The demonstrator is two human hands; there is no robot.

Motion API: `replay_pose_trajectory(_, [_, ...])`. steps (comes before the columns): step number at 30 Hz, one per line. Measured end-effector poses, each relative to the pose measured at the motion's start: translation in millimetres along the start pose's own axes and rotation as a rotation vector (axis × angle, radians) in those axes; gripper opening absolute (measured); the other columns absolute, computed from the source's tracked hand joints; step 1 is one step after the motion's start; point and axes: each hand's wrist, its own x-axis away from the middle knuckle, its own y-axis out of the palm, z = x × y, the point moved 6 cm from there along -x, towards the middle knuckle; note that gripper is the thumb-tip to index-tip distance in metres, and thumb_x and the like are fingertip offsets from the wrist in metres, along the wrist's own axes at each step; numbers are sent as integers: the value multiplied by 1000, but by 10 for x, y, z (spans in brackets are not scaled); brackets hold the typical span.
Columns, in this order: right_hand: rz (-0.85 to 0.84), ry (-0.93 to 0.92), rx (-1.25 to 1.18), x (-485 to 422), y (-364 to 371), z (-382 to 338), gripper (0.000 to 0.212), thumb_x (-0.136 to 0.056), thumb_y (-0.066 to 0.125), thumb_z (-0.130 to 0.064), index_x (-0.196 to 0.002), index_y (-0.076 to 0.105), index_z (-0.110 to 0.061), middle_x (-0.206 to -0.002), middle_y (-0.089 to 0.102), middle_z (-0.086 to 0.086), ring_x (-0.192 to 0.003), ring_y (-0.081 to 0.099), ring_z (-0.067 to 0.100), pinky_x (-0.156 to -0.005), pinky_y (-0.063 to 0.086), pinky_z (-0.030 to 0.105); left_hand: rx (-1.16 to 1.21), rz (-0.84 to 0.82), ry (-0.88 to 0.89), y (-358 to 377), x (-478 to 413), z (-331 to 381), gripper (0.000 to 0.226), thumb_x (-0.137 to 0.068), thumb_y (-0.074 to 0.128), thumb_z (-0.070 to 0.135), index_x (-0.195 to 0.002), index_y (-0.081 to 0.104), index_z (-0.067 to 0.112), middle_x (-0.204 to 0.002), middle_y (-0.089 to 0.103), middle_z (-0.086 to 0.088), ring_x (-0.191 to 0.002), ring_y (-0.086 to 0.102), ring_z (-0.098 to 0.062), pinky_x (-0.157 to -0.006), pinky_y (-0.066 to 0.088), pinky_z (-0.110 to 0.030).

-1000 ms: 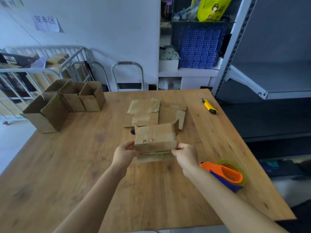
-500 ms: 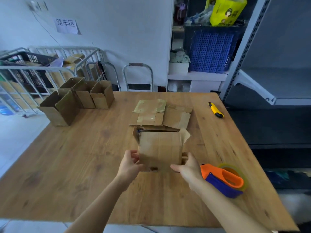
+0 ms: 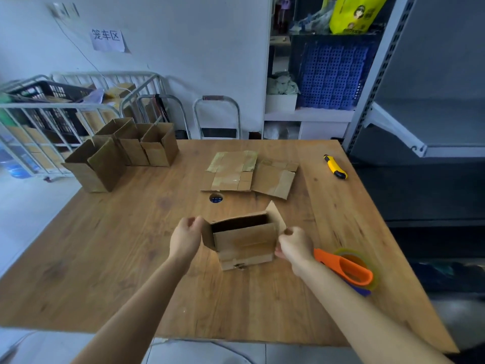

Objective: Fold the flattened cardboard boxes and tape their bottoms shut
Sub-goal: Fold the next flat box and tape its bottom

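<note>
A wooden tabletop (image 3: 131, 258) was seen filling most of the view. At its far left corner, four erected boxes (image 3: 123, 153) were stood close together with their top flaps open. Near the far middle, a small heap of flattened cardboard (image 3: 249, 173) was laid flat, its pieces overlapping and marked with strips of old tape. Nearer the person, roughly at the centre, the half-formed box (image 3: 244, 240) was held between both hands, tilted so that its dark open inside was turned up and away, with one flap raised at its right corner. Whether its lower edge was touching the wood could not be told. The left hand (image 3: 185, 239) was curled round the box's left side flap, and the right hand (image 3: 295, 245) was closed on the box's right edge. Just beside the right wrist, an orange tape dispenser (image 3: 346, 269) was lying on the wood. A yellow utility knife (image 3: 336, 166) was lying near the far right edge, well apart from the box.
</note>
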Motion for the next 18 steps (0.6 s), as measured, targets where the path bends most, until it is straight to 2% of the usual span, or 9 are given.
replay_pose_trajectory(2, [-50, 37, -100, 42, 60, -11, 13, -91, 47, -2, -91, 55, -13, -103, 59, 11, -87, 64, 25, -79, 60, 40, -135, -50, 152, 87, -2, 279, 55, -96, 48, 43, -144, 41, 16, -147, 41, -3, -121, 49, -17, -101, 41, -36])
replay_pose_trajectory(4, [-95, 54, -165, 60, 108, -29, 14, -89, 51, 0, -98, 56, -8, -106, 58, 12, -93, 62, 25, -81, 59, 36, -352, -148, 223, 204, -8, 451, 59, -92, 55, 43, -145, 39, 20, -150, 38, -1, -123, 49, -19, -104, 42, -38])
replay_pose_trajectory(8, [-163, 26, -170, 81, 150, -101, 27, -87, 61, -12, -112, 51, -4, -113, 54, 9, -100, 59, 23, -81, 58, 32, -633, -358, 105, 353, 17, 500, 71, -82, 69, 46, -141, 43, 17, -134, 53, -4, -119, 53, -21, -94, 48, -32])
replay_pose_trajectory(11, [-184, -11, -20, 91, 174, -109, 36, -84, 66, -30, -108, 46, -12, -114, 54, 4, -103, 57, 21, -82, 58, 35, -732, -425, 71, 449, 132, 449, 55, -78, 71, 50, -118, 57, 15, -104, 60, 2, -95, 57, -13, -78, 50, -25])
replay_pose_trajectory(14, [-191, -59, 223, 143, 225, -73, 61, -71, 69, -53, -116, 53, -15, -113, 58, 0, -104, 59, 22, -85, 56, 44, -767, -403, 93, 493, 157, 356, 41, -79, 70, 51, -97, 65, 14, -86, 68, 3, -79, 64, -11, -69, 53, -24])
replay_pose_trajectory(16, [-223, -71, 286, 182, 272, -47, 59, -73, 69, -52, -114, 53, -13, -109, 59, 1, -102, 60, 23, -84, 56, 44, -708, -450, 49, 539, 201, 278, 40, -82, 67, 50, -89, 68, 11, -80, 72, 1, -74, 68, -11, -67, 53, -24])
replay_pose_trajectory(18, [-254, -73, 284, 204, 294, -41, 41, -79, 65, -44, -102, 55, -11, -99, 62, 4, -94, 61, 24, -81, 56, 42, -649, -466, 22, 570, 246, 270, 35, -88, 61, 44, -88, 67, 9, -81, 74, -3, -77, 70, -14, -72, 56, -26])
